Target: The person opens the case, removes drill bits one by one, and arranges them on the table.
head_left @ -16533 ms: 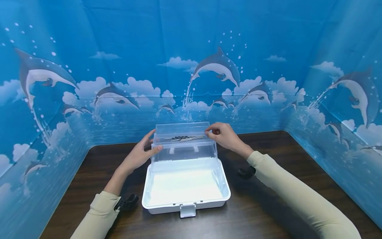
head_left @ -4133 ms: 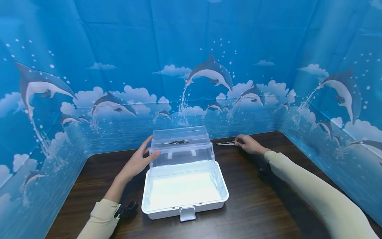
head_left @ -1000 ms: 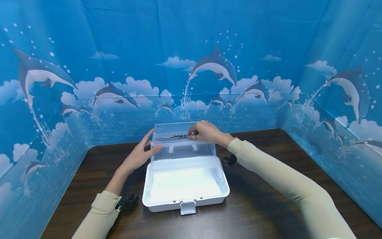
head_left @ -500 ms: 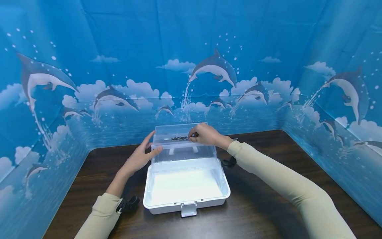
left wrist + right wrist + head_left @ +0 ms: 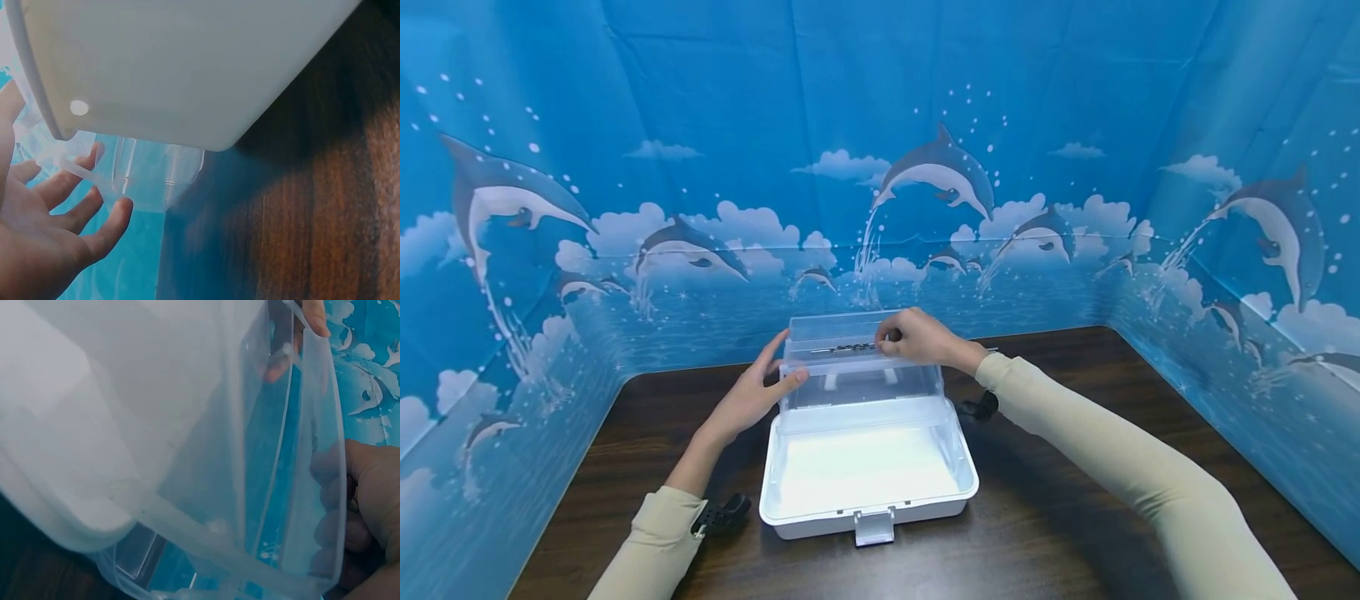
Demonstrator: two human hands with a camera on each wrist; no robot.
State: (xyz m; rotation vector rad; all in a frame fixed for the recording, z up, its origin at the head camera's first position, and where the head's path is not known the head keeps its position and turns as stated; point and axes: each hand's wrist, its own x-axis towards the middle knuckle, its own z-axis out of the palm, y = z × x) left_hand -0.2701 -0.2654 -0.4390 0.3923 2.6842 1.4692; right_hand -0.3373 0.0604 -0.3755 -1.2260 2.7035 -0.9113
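Several drill bits (image 5: 853,348) bunched crosswise in clear tray (image 5: 842,363), above & behind white base (image 5: 820,528); exact no. n/a, too small & overlapped. R hand (image 5: 917,336) grip: thumb + fingers curled to a pinch at bits' R ends, seems to have at least one. L hand (image 5: 751,398) grip: thumb in front, fingers behind, holding tray's L edge. Base sits on dark tabletop (image 5: 1045,475). Thin metal rod (image 5: 992,349) just past R wrist, prob. another bit. Dolphin backdrop (image 5: 850,100) behind all.

Risks (my read): bits could roll/slide out if tray tips, e.g. L hand slackens or R hand presses hard; R fingertips might drag neighboring bits along; R sleeve (image 5: 1075,417) could knock rod.
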